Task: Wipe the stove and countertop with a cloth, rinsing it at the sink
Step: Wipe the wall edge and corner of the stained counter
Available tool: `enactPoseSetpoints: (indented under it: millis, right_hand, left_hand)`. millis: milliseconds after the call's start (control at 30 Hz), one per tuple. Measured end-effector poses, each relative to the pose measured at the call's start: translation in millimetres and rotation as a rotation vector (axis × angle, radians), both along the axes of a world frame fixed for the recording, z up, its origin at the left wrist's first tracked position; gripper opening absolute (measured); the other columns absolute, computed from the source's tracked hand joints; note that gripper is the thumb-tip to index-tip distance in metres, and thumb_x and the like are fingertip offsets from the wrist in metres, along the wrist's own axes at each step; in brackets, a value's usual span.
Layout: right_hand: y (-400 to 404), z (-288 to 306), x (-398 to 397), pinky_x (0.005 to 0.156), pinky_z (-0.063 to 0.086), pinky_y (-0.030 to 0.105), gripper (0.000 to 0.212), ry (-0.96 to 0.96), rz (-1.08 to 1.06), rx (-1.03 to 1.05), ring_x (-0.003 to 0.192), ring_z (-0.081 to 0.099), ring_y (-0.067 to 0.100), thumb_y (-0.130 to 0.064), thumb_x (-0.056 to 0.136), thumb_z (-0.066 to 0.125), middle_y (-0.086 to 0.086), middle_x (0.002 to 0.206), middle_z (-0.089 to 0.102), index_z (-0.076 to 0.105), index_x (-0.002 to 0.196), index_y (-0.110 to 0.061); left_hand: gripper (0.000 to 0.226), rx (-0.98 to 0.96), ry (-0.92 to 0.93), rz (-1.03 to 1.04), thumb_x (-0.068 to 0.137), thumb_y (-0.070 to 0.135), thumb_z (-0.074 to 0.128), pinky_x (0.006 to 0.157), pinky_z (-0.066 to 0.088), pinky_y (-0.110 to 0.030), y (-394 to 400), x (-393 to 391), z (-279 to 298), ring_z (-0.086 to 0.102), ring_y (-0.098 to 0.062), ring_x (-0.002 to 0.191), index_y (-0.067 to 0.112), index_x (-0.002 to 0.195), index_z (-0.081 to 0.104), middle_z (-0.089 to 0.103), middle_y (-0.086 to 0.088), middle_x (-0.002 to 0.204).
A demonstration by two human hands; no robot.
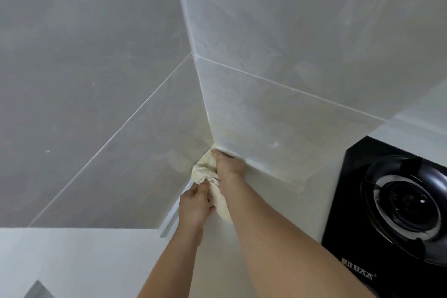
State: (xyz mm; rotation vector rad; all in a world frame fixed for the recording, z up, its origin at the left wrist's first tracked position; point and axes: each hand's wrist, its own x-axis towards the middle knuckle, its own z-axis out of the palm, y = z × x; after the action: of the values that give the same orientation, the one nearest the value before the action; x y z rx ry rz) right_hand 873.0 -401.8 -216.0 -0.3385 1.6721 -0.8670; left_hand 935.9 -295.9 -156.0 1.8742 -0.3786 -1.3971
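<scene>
A cream cloth (204,172) is bunched on the white countertop (273,203), pushed into the corner where two grey tiled walls meet. My right hand (228,164) presses on the cloth with fingers reaching toward the corner seam. My left hand (194,203) grips the near end of the cloth, fingers curled round it. The black glass stove (358,191) with its round burner (406,203) lies to the right of both hands, apart from the cloth. No sink is in view.
Grey marbled wall tiles (278,104) rise behind and to the left of the corner. Yellowish staining marks the wall base near the corner (285,174). A white ledge (72,261) runs along the lower left.
</scene>
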Motion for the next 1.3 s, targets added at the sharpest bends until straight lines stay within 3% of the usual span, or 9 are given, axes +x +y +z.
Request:
enactPoseSetpoints:
  millis: [167,400,533,633,867,967,1033,1167,1300]
  right_hand:
    - [2.9,9.2,14.0,0.082,0.061,0.031,0.030,0.007,-0.094,-0.106,0.083,0.076,0.012,-0.036,0.081,0.083,-0.001,0.086,0.079,0.080,0.088,-0.007]
    - [18.9,4.3,-25.5,0.067,0.064,0.036,0.026,0.002,-0.301,-0.044,0.060,0.073,0.011,-0.037,0.075,0.085,-0.003,0.068,0.075,0.077,0.075,-0.012]
    - [37.3,5.3,-51.0,0.065,0.057,0.027,0.024,0.035,-0.394,0.021,0.062,0.071,0.013,-0.039,0.083,0.080,-0.004,0.070,0.075,0.075,0.071,-0.019]
    - [52.4,4.8,-72.6,0.063,0.054,0.026,0.027,0.065,-0.473,0.048,0.061,0.070,0.014,-0.040,0.085,0.078,-0.007,0.062,0.070,0.075,0.068,-0.019]
    - [81.8,16.1,-130.4,0.052,0.047,0.026,0.041,0.074,-0.631,0.083,0.056,0.066,0.021,-0.043,0.087,0.075,0.002,0.058,0.067,0.067,0.060,-0.013]
    - [106.4,17.1,-174.9,0.065,0.055,0.034,0.038,0.060,-0.725,0.153,0.065,0.068,0.028,-0.041,0.088,0.072,0.006,0.065,0.069,0.069,0.064,-0.012]
    - [120.5,19.5,-204.8,0.077,0.060,0.042,0.037,0.057,-0.778,0.120,0.072,0.071,0.030,-0.043,0.089,0.071,0.005,0.066,0.071,0.072,0.066,-0.015]
    - [154.0,30.0,-241.8,0.071,0.058,0.037,0.032,0.024,-0.628,0.021,0.076,0.073,0.027,-0.037,0.098,0.064,0.006,0.076,0.075,0.076,0.081,-0.013]
    - [185.6,53.5,-254.5,0.079,0.062,0.041,0.012,-0.052,-0.426,-0.178,0.086,0.076,0.022,-0.021,0.092,0.073,0.005,0.093,0.079,0.073,0.104,-0.017]
  left_hand:
    - [0.027,-0.073,-0.004,0.004,0.106,0.027,0.050,0.088,0.059,-0.038,-5.5,4.6,1.0,0.074,-0.019,0.101,0.019,0.111,0.075,0.079,-0.002,0.104]
    - [0.026,-0.083,-0.101,-0.262,0.102,0.043,0.057,0.095,0.058,-0.047,-19.3,-25.3,-0.4,0.075,-0.020,0.096,0.025,0.103,0.075,0.079,0.002,0.097]
    - [0.030,-0.059,-0.166,-0.395,0.103,0.039,0.056,0.087,0.058,-0.047,-19.9,-39.8,-0.4,0.073,-0.024,0.088,0.016,0.093,0.074,0.077,-0.003,0.089]
    - [0.032,-0.046,-0.199,-0.478,0.104,0.036,0.056,0.074,0.053,-0.036,-14.0,-57.1,-4.6,0.069,-0.022,0.079,0.015,0.085,0.070,0.073,-0.002,0.080]
    - [0.034,-0.047,-0.235,-0.653,0.102,0.039,0.056,0.073,0.050,-0.032,-8.8,-111.4,-5.5,0.070,-0.027,0.086,0.011,0.089,0.071,0.075,-0.010,0.089]
    - [0.034,-0.047,-0.218,-0.809,0.102,0.043,0.056,0.071,0.048,-0.031,-1.2,-148.4,-7.9,0.066,-0.020,0.077,0.016,0.087,0.071,0.071,-0.002,0.079]
    - [0.034,-0.069,-0.274,-0.914,0.103,0.047,0.051,0.077,0.051,-0.033,2.9,-178.8,-8.1,0.067,-0.018,0.084,0.020,0.093,0.070,0.071,0.004,0.086]
    - [0.035,-0.117,-0.326,-0.983,0.103,0.051,0.048,0.095,0.052,-0.037,22.0,-215.1,2.5,0.066,-0.018,0.104,0.025,0.117,0.066,0.071,0.005,0.109]
    - [0.035,-0.064,-0.185,-0.848,0.105,0.047,0.045,0.091,0.056,-0.043,39.9,-215.9,24.3,0.071,-0.019,0.094,0.023,0.103,0.071,0.076,-0.002,0.100]
